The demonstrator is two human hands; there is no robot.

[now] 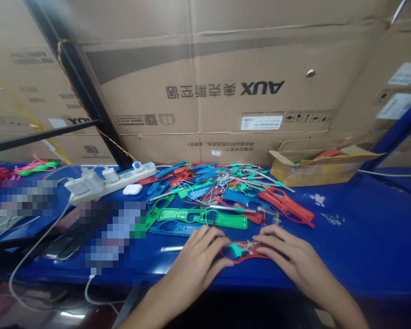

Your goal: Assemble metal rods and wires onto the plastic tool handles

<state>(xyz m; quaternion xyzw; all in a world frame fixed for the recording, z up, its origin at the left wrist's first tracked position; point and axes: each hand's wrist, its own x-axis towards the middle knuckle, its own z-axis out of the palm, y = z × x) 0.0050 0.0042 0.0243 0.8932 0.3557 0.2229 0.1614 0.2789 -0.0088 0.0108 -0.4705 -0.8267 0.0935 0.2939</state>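
Note:
Near the front edge of the blue table, a red lighter shell (250, 257) lies between my two hands. Set in it is a green trigger piece (238, 250), with a thin pale wire and a clear part beside it. My left hand (202, 256) grips the shell's left end, fingers curled over the far side and thumb at the near side. At the other end, my right hand (291, 251) pinches the shell, its fingertips partly covering the small parts. A metal tube (172, 249) sticks out to the left from behind my left hand.
Behind my hands is a pile of green shells (226, 219), blue and red shells, and metal tubes with green parts. An open carton (315, 171) stands back right. Left are a power strip (130, 173), a white earbud case (132, 189), blurred devices and cables. Cardboard (219, 59) walls the back.

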